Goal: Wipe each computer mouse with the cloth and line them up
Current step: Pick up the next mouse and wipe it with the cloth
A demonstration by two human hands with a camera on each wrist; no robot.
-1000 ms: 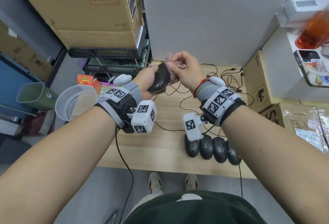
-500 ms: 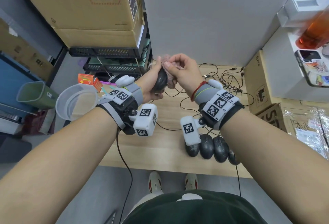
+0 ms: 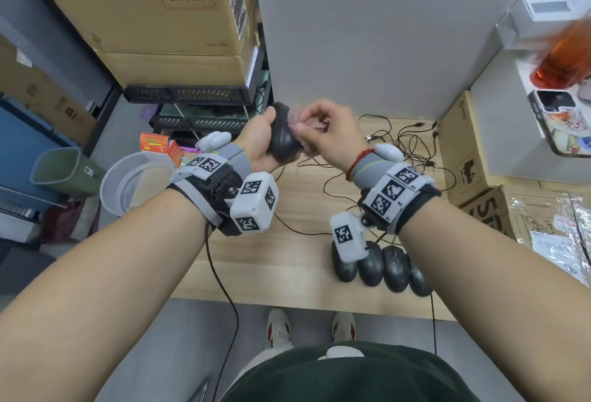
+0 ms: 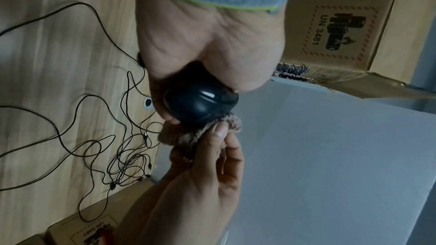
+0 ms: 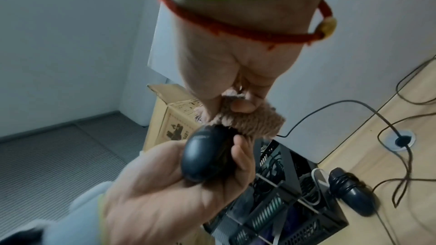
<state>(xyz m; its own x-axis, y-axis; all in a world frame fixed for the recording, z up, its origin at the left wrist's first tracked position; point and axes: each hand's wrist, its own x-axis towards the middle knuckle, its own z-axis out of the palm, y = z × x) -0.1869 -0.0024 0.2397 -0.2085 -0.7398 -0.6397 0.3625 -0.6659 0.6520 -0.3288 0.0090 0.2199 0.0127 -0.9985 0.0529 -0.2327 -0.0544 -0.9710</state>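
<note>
My left hand (image 3: 260,141) grips a black computer mouse (image 3: 283,136) in the air above the far part of the wooden desk (image 3: 287,261). My right hand (image 3: 326,133) pinches a fuzzy pinkish-brown cloth (image 4: 188,136) and presses it against the mouse's front end (image 5: 205,154). Several black mice (image 3: 382,265) lie side by side in a row near the desk's front edge, partly hidden by my right wrist. Another black mouse with its cord wound round it (image 5: 352,191) lies on the desk at its left edge.
Tangled black cables (image 3: 412,149) spread over the back of the desk. Cardboard boxes (image 3: 463,152) stand at the right. A clear plastic tub (image 3: 134,181) and black racks (image 3: 198,120) sit left of the desk. A grey wall panel stands behind.
Both hands have risen a little and shifted left, and the mouse is turned more upright in my left hand while the cloth keeps rubbing its end.
</note>
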